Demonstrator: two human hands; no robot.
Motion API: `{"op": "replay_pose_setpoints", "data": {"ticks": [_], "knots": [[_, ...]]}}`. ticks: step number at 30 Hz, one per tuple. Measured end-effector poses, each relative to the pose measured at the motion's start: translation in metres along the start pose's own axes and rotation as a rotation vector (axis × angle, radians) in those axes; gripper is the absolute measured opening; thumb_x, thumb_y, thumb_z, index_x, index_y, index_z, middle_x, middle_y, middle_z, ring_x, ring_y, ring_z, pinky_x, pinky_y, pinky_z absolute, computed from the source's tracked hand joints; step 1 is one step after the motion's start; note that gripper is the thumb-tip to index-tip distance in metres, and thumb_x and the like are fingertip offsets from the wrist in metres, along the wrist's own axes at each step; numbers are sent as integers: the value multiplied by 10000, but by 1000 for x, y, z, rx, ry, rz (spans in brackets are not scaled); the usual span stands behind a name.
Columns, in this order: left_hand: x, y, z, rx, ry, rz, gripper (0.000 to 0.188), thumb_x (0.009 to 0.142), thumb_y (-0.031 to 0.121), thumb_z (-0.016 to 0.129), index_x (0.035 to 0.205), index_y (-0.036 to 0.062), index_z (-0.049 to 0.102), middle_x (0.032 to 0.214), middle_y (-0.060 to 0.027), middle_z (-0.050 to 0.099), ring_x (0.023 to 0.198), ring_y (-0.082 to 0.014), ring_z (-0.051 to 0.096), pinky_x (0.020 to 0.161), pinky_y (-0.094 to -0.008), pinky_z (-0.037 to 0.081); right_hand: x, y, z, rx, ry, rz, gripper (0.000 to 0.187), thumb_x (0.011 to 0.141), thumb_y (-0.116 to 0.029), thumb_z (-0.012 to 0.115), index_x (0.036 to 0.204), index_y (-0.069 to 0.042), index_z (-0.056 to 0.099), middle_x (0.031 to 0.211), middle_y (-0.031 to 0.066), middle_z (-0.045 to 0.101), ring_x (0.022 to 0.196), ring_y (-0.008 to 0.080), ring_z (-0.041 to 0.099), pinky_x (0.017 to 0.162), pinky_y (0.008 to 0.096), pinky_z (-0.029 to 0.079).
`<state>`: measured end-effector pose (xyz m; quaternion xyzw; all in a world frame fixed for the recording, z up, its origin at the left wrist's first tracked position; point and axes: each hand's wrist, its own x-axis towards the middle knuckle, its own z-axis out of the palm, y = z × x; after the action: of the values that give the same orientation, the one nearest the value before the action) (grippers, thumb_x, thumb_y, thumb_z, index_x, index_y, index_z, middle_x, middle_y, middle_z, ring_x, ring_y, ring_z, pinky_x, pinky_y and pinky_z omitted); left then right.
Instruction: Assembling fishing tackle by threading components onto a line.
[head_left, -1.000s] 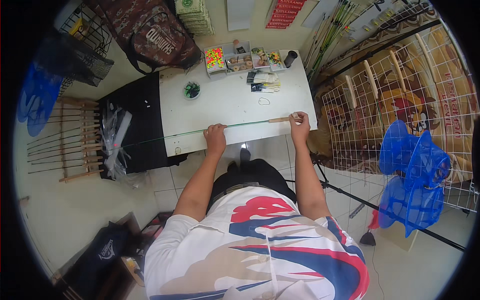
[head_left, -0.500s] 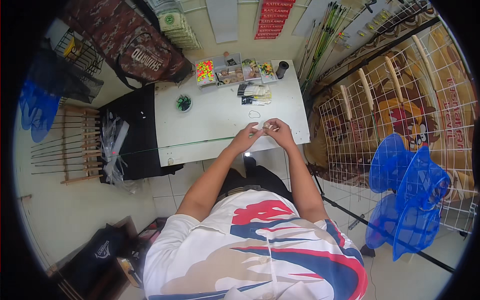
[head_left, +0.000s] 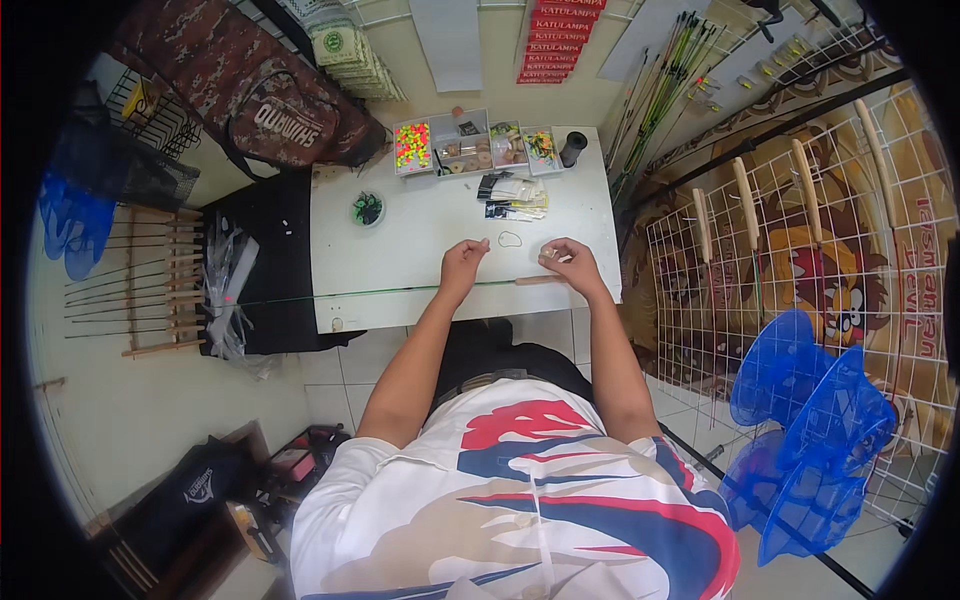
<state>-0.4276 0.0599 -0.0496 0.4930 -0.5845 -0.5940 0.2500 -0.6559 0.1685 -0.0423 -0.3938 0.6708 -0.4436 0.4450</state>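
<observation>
My left hand [head_left: 462, 268] is above the table, thumb and fingertips pinched together; anything between them is too small to see. My right hand [head_left: 572, 264] pinches a small pale piece [head_left: 548, 254] whose kind I cannot make out. A gap separates the two hands. Just beyond it, a thin loop of line [head_left: 510, 239] lies on the white table [head_left: 410, 245]. Across the table's near side runs a slim green fishing rod [head_left: 400, 290], passing by both wrists, its pale handle [head_left: 538, 281] close to my right hand.
Several flat packets [head_left: 513, 190] lie beyond the loop. Behind them are a divided tray [head_left: 461, 152], a box of bright beads [head_left: 412, 146] and a dark spool [head_left: 573, 149]. A small tub [head_left: 368, 208] stands left. Blue mesh nets [head_left: 800, 400] hang on the white rack at right.
My hands, together before, have moved apart, the left one to the left and the right one to the right. The rod's handle now shows between them. The whole view has shifted slightly.
</observation>
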Motion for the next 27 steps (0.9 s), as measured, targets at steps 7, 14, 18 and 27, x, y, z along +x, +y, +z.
{"op": "replay_pose_setpoints", "data": {"ticks": [7, 14, 18, 27], "knots": [[2, 16, 5, -78, -53, 0, 333, 907, 326, 700, 876, -5, 706, 640, 50, 546, 590, -32, 410, 533, -224, 326, 5, 5, 9, -196, -4, -61, 272, 719, -159, 815, 936, -35, 711, 865, 40, 683, 732, 129, 585, 694, 279, 494], [10, 32, 17, -69, -143, 30, 272, 908, 267, 706, 930, -4, 718, 695, 42, 595, 646, -27, 465, 575, -208, 370, 0, 5, 28, -492, -90, -255, 286, 675, -128, 773, 945, -52, 723, 938, 94, 656, 854, 271, 627, 790, 344, 509], [10, 42, 17, -107, -67, 35, 265, 896, 261, 718, 880, -4, 711, 626, 74, 523, 558, -21, 381, 503, -223, 303, -3, 17, 33, -420, -78, -250, 278, 690, -137, 775, 951, -54, 727, 935, 97, 669, 839, 254, 630, 779, 340, 513], [6, 20, -5, -164, 76, -35, 196, 872, 183, 730, 838, -7, 690, 643, 61, 549, 570, -18, 416, 513, -206, 316, -10, 25, 23, -56, -5, -65, 324, 807, -202, 774, 1095, -65, 718, 895, 51, 712, 808, 116, 605, 757, 292, 496]]}}
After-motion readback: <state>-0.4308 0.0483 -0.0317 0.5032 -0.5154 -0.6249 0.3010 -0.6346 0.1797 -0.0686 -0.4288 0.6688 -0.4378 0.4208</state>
